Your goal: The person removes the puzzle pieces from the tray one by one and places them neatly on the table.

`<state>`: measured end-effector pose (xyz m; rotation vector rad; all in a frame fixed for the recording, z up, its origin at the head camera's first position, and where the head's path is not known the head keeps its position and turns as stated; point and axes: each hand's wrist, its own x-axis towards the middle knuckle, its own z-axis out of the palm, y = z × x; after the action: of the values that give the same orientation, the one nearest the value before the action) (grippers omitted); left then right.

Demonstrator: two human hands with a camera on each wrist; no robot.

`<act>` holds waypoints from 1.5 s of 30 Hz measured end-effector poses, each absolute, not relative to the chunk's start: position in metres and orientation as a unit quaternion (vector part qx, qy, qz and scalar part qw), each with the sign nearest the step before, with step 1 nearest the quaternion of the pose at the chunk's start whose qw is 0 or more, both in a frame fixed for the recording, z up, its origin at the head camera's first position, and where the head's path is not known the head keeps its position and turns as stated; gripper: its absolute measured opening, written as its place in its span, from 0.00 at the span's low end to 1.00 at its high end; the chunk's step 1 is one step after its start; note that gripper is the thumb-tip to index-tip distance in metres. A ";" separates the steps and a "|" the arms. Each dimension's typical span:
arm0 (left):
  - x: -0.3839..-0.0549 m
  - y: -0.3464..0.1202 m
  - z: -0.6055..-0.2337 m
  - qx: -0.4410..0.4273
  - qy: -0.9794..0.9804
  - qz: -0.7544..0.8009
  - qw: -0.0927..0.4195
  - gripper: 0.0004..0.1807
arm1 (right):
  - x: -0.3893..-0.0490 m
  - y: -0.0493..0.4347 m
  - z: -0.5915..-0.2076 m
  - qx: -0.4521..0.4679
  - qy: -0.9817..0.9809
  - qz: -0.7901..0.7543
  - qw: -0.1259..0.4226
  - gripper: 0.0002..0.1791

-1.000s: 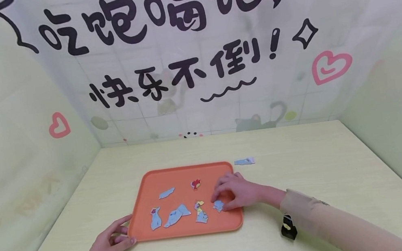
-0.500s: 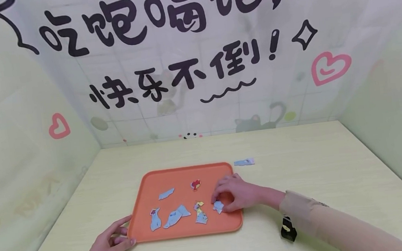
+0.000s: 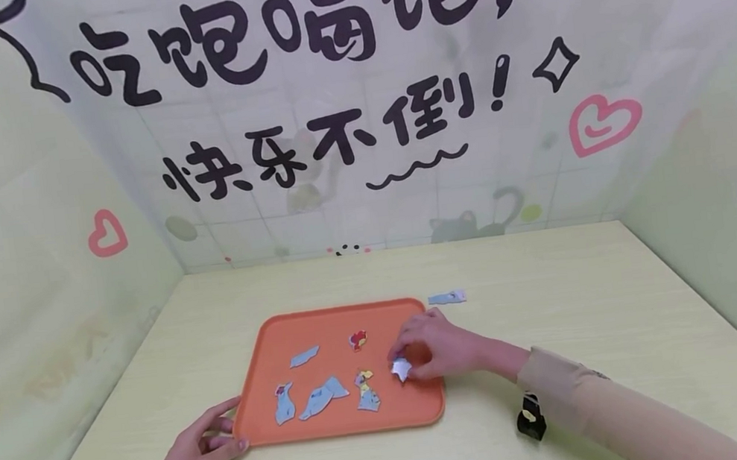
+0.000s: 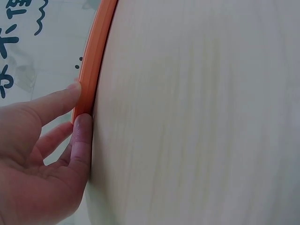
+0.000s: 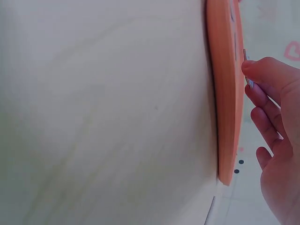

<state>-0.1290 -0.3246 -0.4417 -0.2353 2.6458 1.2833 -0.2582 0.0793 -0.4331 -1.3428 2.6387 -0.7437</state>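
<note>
My right hand [image 3: 436, 344] pinches a small star-shaped puzzle piece [image 3: 401, 368] between thumb and fingertips, over the right side of an orange tray [image 3: 336, 434]. In the right wrist view the piece [image 5: 247, 70] shows edge-on, in line with the thumb tip. At the tray's near left corner my left hand [image 3: 203, 441] holds the rim with thumb and fingers. Lying on the tray are several flat, irregular pieces: a light-blue strip [image 3: 304, 356], a red one [image 3: 357, 340], a tall blue one [image 3: 284, 403], a wider blue shape [image 3: 323, 397] and a yellow-and-blue one [image 3: 367, 391].
Beyond the tray's far right corner, another blue strip [image 3: 447, 297] lies on the pale wooden table [image 3: 550, 293]. A small black object [image 3: 530, 417] hangs below the right sleeve [image 3: 560, 382]. Printed walls [image 3: 367, 215] enclose the table at the back and both sides.
The star-shaped piece, lying flat on the tray before, is now raised and tilted in my right fingers, its face brighter. My left hand stays at the tray's corner.
</note>
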 end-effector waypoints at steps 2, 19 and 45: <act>-0.129 -0.325 -0.443 -0.081 0.894 0.430 0.096 0.38 | -0.260 0.082 -0.431 -0.439 0.863 -0.248 0.039 0.15; -0.131 -0.325 -0.441 -0.075 0.898 0.424 0.096 0.39 | -0.278 0.114 -0.414 -0.424 0.854 -0.298 -0.043 0.18; -0.130 -0.325 -0.440 -0.071 0.911 0.394 0.101 0.39 | -0.335 0.199 -0.437 -0.260 0.908 -0.314 -0.091 0.18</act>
<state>-0.1299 -0.3250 -0.4397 -0.2106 2.6906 1.1656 -0.3353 0.1991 -0.4372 -0.8690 3.0322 -1.0484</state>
